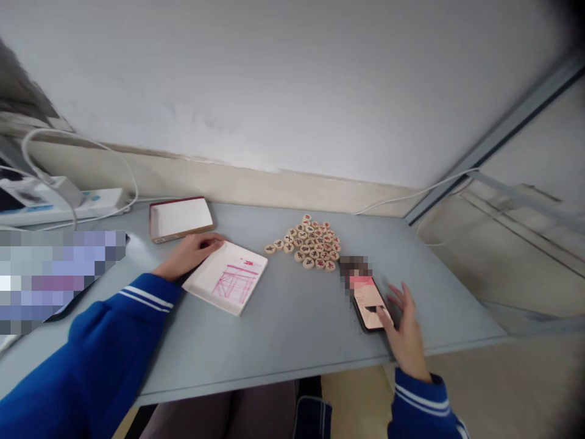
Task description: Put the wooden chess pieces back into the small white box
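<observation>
My left hand point(196, 251) lies on the upper left edge of a white pad or shallow lid point(201, 285) that bears a pink line drawing of a frame-like shape. Its fingers are together and bent over that edge. A phone point(363, 299) lies face up on the right, its screen lit and partly blurred out. My right hand point(404, 332) is beside the phone, fingers spread, with the thumb over the lower screen. Between the two hands, farther back, lies a loose cluster of round wooden Chinese chess pieces point(314, 245) with red and black characters.
A shallow open box point(181, 221) with a white inside stands at the back left. Behind it are a power strip point(103, 201) and white cables point(132, 177). A pixelated device point(59, 277) lies at the left. The grey desk point(292, 329) meets a wall at the back.
</observation>
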Available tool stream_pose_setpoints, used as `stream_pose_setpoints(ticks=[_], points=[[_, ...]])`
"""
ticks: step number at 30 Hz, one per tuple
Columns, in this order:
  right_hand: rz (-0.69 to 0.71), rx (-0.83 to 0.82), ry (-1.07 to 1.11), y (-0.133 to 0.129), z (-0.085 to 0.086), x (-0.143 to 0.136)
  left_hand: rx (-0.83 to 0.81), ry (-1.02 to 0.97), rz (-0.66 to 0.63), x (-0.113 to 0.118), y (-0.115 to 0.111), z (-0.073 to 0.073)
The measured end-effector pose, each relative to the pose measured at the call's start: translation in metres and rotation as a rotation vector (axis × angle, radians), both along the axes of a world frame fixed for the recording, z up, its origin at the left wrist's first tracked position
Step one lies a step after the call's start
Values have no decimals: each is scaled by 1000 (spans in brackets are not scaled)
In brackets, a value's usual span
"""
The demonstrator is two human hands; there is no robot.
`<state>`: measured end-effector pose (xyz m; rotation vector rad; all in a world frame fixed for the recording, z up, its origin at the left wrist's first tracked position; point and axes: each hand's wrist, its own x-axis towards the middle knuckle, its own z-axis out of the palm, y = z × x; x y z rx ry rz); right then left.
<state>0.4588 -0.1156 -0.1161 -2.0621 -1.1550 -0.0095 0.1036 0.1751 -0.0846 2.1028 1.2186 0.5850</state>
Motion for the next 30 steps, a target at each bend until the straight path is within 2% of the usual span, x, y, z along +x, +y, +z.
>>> stream_pose_setpoints(ticks=[3,7,10,16,19,21,22,24,26,28,30], points=[[-75,-88,-93,0,2,-29,29,-15,-75,-1,2,-3],[-224,-132,-188,2,7,-48,146,-10,-23,-3,5,-9],[-241,-155,-206,10,7,-37,228,-24,25,-4,6,-10],[-290,-215,-235,43,5,18,253,-68,78,-6,8,-14],[-306,-167,-269,67,18,29,243,-70,109,-3,9,-15],[-290,-5,-343,89,34,15,247,-44,120,-1,10,-15],[-252,100,-383,103,43,1,253,-35,135,1,11,-15],[-11,231,-402,133,59,-41,263,-16,136,3,11,-14],[420,176,-378,164,68,-91,283,1,141,4,11,-13],[783,34,-307,192,65,-135,286,16,139,4,9,-13],[904,-32,-198,213,53,-165,280,24,134,3,8,-14]])
